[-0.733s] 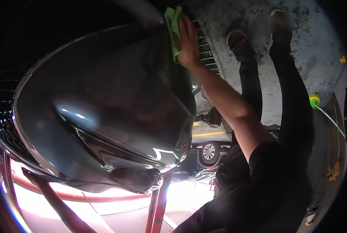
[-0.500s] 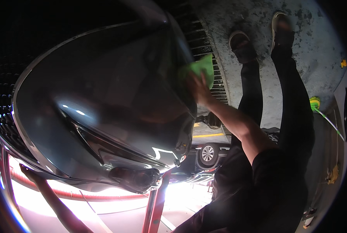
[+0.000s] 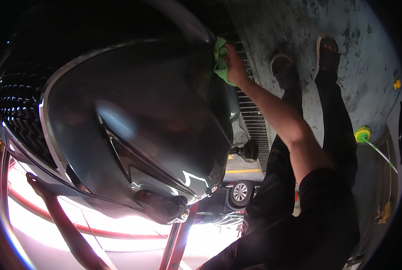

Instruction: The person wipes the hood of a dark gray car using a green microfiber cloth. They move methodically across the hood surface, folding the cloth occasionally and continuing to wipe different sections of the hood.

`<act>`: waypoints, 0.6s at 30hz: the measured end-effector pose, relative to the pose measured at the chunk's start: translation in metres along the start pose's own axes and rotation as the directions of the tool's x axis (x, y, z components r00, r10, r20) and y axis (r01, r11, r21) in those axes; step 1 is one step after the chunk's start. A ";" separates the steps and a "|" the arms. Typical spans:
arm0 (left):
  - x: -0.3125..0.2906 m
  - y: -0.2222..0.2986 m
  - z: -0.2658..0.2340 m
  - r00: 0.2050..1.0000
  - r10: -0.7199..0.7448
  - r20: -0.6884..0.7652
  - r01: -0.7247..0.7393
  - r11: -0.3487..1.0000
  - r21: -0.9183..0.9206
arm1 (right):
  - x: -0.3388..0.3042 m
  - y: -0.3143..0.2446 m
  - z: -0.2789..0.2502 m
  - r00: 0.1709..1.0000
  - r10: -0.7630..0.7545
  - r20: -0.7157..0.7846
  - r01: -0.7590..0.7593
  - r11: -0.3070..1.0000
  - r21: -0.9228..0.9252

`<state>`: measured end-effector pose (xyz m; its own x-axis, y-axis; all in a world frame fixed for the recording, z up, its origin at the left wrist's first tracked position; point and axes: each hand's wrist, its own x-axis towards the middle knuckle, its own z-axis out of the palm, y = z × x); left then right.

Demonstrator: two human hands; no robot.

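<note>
A glossy dark car body panel [image 3: 156, 103] fills the left and middle of the view, edged by a chrome strip [image 3: 52, 90]. At its far right edge, my right hand [image 3: 234, 67] is closed on a crumpled green cloth [image 3: 220, 60], pressing it against the panel. My right arm reaches up there from the lower right. Down at the lower left, my left hand [image 3: 37, 183] lies against the lower rim of the car, dark against the bright background. Its fingers look stretched out, with nothing visible in them.
A dark mesh grille [image 3: 21, 105] borders the panel on the left. A floor drain grating [image 3: 255, 119] runs beside my legs [image 3: 331, 108]. Further right lies a green and yellow mop head [image 3: 362, 134]. Another car's wheel [image 3: 240, 192] and a red post [image 3: 176, 243] show lower down.
My right hand has moved up along the panel's edge, and the cloth, spread out before, is now bunched. The view has shifted slightly; my left hand stays by the lower rim.
</note>
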<state>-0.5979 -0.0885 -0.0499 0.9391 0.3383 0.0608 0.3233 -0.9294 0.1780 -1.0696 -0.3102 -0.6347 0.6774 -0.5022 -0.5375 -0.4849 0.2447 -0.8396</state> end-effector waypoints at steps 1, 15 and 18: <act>0.000 0.000 0.000 1.000 -0.011 -0.002 0.011 1.000 -0.017 | 0.008 -0.008 0.004 0.987 0.161 -0.018 -0.159 0.984 0.082; -0.012 0.011 0.010 0.997 -0.062 0.037 0.066 0.992 -0.111 | -0.067 0.002 0.034 0.922 -0.024 -0.387 0.015 1.000 -0.025; -0.015 0.014 0.012 0.997 -0.047 0.068 0.054 0.993 -0.101 | -0.133 0.023 0.012 0.899 0.417 -0.136 -0.415 0.909 0.047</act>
<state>-0.6062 -0.1080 -0.0604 0.9286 0.3708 -0.0148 0.3599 -0.8903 0.2791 -1.1642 -0.2281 -0.5840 0.3310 -0.4623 -0.8226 -0.6957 0.4694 -0.5437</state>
